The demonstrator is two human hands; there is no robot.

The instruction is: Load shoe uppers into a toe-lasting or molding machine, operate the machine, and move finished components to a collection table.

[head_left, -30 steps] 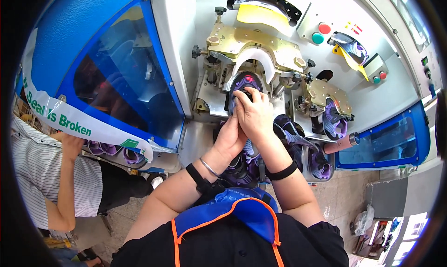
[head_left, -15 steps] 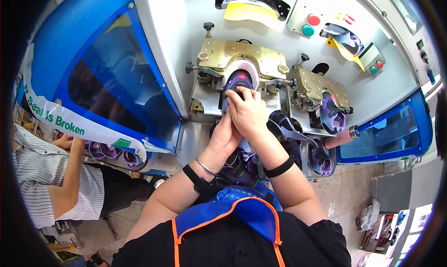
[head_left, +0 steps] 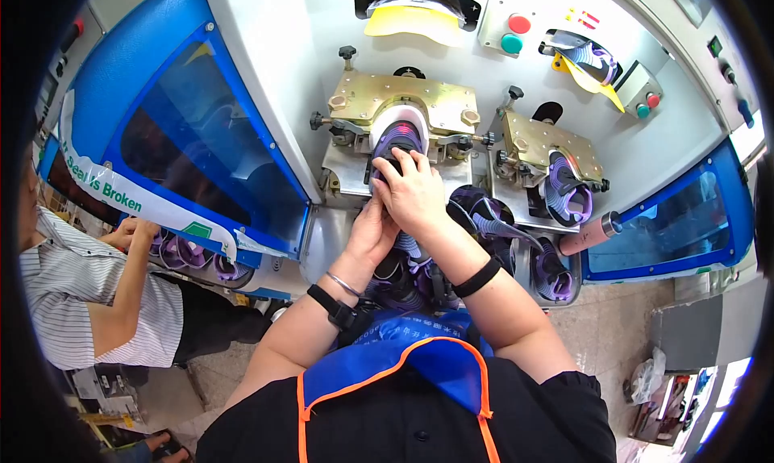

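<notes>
A dark purple shoe (head_left: 393, 135) lies with its toe inside the white U-shaped holder (head_left: 422, 116) of a brass-coloured machine fixture (head_left: 375, 89). Red light falls across its toe. On top of the shoe my right hand (head_left: 417, 195) presses, fingers bent over the lacing area. From the near left my left hand (head_left: 372, 231) grips the same shoe, its fingers partly hidden beneath the right hand. Much of the shoe's heel end is covered by both hands.
Another purple shoe (head_left: 567, 190) sits in a second fixture (head_left: 538, 144) to the right. More shoes (head_left: 486, 214) crowd the tray below, beside a pink bottle (head_left: 591, 234). Blue doors (head_left: 205, 140) flank the machine. A co-worker in a striped shirt (head_left: 105, 289) stands at the left.
My view has shifted slightly, so the machine appears further left. Both hands stay on the shoe, with little change in grip. The co-worker's head has come partly into view.
</notes>
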